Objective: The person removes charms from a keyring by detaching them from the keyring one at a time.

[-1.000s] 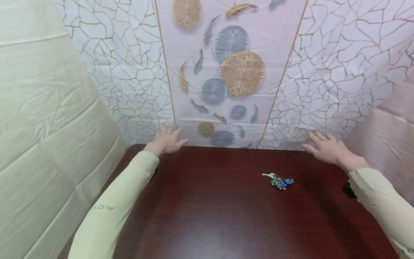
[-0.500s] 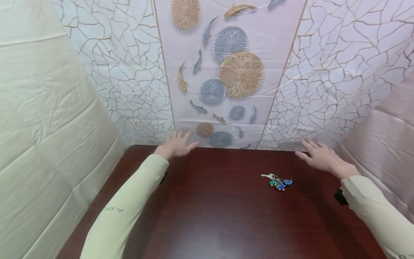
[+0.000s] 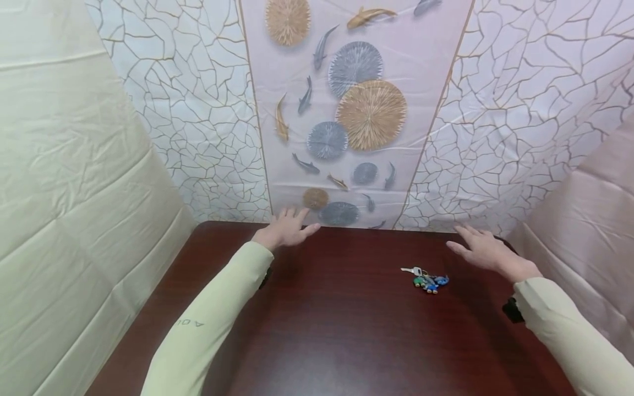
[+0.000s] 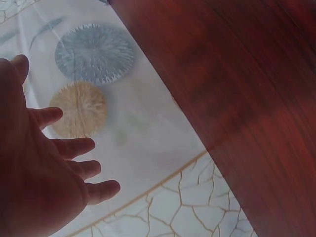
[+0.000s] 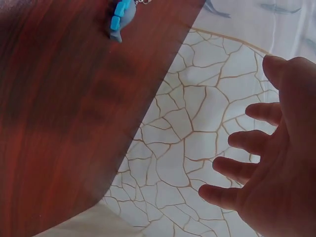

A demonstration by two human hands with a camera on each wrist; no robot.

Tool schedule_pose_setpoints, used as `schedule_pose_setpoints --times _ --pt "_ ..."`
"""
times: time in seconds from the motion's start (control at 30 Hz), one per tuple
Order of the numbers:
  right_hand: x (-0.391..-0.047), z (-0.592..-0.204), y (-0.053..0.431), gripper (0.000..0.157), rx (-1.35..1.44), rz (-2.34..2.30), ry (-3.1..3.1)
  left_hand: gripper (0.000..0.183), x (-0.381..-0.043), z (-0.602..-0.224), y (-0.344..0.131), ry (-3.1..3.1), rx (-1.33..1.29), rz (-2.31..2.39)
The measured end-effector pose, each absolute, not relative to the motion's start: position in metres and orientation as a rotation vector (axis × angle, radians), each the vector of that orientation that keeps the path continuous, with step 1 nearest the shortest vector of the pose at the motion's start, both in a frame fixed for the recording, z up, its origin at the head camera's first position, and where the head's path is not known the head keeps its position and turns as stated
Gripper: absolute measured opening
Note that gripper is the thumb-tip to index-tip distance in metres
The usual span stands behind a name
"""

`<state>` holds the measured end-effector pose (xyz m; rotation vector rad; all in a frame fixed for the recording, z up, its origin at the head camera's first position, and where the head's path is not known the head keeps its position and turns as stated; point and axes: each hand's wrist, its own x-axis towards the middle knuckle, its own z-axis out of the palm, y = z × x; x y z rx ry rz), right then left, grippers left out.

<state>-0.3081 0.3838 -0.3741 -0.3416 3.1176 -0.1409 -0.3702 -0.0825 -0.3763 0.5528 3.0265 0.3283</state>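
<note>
In the head view a key (image 3: 416, 271) lies on the dark red-brown table, joined by a ring to small green and blue charms (image 3: 431, 283). Part of one blue-grey charm (image 5: 118, 19) shows at the top of the right wrist view. My left hand (image 3: 284, 229) hovers over the table's far edge, fingers spread and holding nothing. Further right, my right hand (image 3: 482, 250) hangs above the far right of the table, beyond the keys and apart from them. Its fingers are spread too, as the right wrist view of the right hand (image 5: 276, 148) confirms.
The table (image 3: 317, 319) ends at a patterned cloth (image 3: 342, 110) with fish and round motifs hanging behind it. A pale cloth (image 3: 89, 192) drapes along the left side, and a pinkish one (image 3: 589, 214) along the right.
My left hand has moved to the right and a little nearer. My right hand has shifted left and nearer, toward the keys. The keys have stayed in place on the table.
</note>
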Motion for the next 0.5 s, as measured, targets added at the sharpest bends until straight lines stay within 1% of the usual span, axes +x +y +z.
schedule_pose_setpoints --times 0.3,0.5 --pt "-0.309 -0.39 0.381 0.073 -0.401 -0.186 3.114 0.074 -0.366 -0.382 -0.066 2.985 0.572 0.376" --pt "-0.31 -0.399 0.376 0.055 -0.496 -0.204 3.133 0.075 -0.366 -0.39 -0.057 2.967 0.592 0.433"
